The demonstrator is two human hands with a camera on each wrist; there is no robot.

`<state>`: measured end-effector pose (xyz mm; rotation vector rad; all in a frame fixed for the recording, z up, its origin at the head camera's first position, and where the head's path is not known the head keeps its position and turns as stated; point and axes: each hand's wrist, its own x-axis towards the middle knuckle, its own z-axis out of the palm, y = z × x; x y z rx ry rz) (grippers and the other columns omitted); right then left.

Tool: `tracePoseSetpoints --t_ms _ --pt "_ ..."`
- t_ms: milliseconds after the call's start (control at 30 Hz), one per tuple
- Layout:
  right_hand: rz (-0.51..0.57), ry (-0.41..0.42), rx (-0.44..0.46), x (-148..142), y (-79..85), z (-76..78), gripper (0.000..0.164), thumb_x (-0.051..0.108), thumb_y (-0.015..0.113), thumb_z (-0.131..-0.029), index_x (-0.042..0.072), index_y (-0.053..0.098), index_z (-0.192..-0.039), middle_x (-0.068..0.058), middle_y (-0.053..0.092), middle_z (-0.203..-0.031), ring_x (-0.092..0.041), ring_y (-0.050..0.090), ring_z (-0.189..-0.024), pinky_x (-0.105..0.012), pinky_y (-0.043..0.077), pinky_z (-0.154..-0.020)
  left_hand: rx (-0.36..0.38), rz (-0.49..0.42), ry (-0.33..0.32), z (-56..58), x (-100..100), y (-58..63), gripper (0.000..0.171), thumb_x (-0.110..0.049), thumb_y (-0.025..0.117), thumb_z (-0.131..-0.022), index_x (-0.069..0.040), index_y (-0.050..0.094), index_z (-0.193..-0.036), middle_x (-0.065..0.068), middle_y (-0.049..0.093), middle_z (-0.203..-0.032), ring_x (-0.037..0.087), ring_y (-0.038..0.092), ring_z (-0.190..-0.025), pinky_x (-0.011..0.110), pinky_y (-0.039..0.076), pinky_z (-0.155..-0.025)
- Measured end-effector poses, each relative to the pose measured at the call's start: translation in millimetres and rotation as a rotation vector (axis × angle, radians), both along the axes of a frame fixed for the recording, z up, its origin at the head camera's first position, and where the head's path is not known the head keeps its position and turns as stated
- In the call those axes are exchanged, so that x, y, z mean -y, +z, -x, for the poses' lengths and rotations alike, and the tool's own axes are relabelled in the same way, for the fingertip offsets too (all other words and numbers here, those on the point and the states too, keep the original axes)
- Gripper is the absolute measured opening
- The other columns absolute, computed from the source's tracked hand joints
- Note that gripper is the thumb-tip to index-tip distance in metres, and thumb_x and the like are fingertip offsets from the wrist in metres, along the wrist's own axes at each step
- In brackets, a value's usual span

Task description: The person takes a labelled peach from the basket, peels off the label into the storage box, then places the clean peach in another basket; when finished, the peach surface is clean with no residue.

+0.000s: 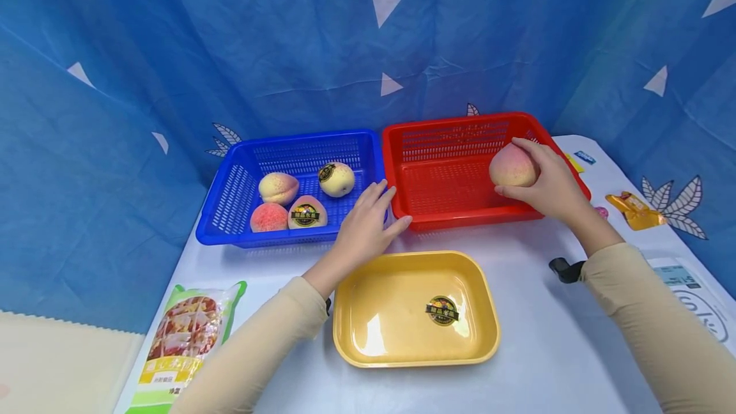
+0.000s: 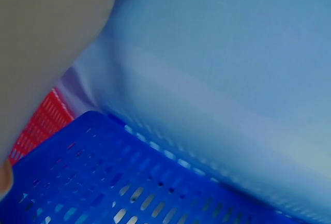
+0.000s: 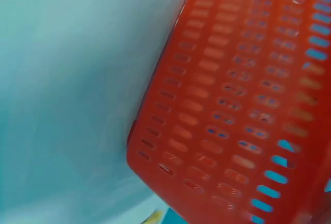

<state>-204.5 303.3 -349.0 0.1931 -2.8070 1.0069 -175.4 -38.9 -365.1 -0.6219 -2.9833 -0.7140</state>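
Observation:
My right hand (image 1: 549, 183) holds a large pink and cream peach (image 1: 510, 166) over the right part of the red basket (image 1: 454, 214), fingers and thumb curled round its right side. My left hand (image 1: 365, 222), holding nothing, is over the near right corner of the blue basket (image 1: 244, 235), fingers pointing at where the two baskets meet. Inside the blue basket lie a pale peach (image 1: 278, 188), a yellowish fruit with a black label (image 1: 337, 180), a red peach (image 1: 269, 217) and a labelled pink peach (image 1: 308, 212). Both wrist views show mainly basket walls; the held peach is out of sight there.
A yellow tray (image 1: 397, 273) with a round fruit sticker (image 1: 442, 310) inside stands in front of the baskets. A green-edged food bag (image 1: 186, 331) lies at the left. Right of the red basket are an orange wrapper (image 1: 635, 211) and a white package (image 1: 690, 299). Blue curtain (image 1: 322, 37) hangs behind.

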Motion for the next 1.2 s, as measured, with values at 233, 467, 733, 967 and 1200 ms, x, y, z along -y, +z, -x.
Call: tracePoseSetpoints --t_ms 233,467,733,967,1200 --pt "-0.051 -0.033 0.118 -6.9 -11.3 32.2 0.104 0.025 0.086 -0.077 0.019 0.022 -0.159 -0.022 0.033 -0.155 -0.047 0.035 -0.137 -0.069 0.049 -0.090 -0.007 0.044 -0.018 4.2 -2.3 -6.1 0.071 -0.054 0.056 -0.097 -0.011 0.041 -0.152 0.006 0.033 -0.162 0.025 0.024 -0.153 0.049 0.032 -0.120" --pt "-0.075 -0.041 0.223 -8.0 -20.0 52.4 0.108 0.021 0.087 -0.075 0.016 0.019 -0.159 -0.023 0.032 -0.156 -0.049 0.032 -0.137 -0.071 0.044 -0.096 -0.022 0.055 -0.019 4.6 -2.5 -8.9 0.072 -0.054 0.054 -0.097 -0.010 0.042 -0.151 0.007 0.033 -0.162 0.025 0.024 -0.153 0.047 0.032 -0.120" --pt "-0.110 -0.039 0.315 -8.8 -25.7 63.2 0.107 0.021 0.086 -0.075 0.012 0.020 -0.159 -0.025 0.035 -0.153 -0.050 0.034 -0.133 -0.071 0.042 -0.100 -0.041 0.064 -0.025 4.9 -1.7 -10.3 0.071 -0.054 0.054 -0.097 -0.010 0.042 -0.151 0.007 0.035 -0.161 0.025 0.025 -0.153 0.046 0.033 -0.120" --pt "-0.181 -0.066 0.356 -9.6 -28.4 66.7 0.109 0.022 0.086 -0.075 0.012 0.018 -0.159 -0.028 0.035 -0.152 -0.052 0.033 -0.131 -0.074 0.037 -0.102 -0.038 0.068 -0.033 4.7 -1.3 -9.3 0.071 -0.054 0.053 -0.098 -0.009 0.041 -0.151 0.007 0.034 -0.162 0.025 0.024 -0.153 0.045 0.031 -0.121" --pt "-0.234 -0.068 0.373 -10.9 -30.2 68.7 0.109 0.022 0.085 -0.075 0.010 0.018 -0.159 -0.030 0.030 -0.153 -0.054 0.026 -0.135 -0.077 0.028 -0.105 -0.029 0.073 -0.031 5.0 -0.8 -8.8 0.072 -0.055 0.053 -0.097 -0.010 0.041 -0.152 0.007 0.033 -0.162 0.025 0.024 -0.153 0.044 0.030 -0.122"
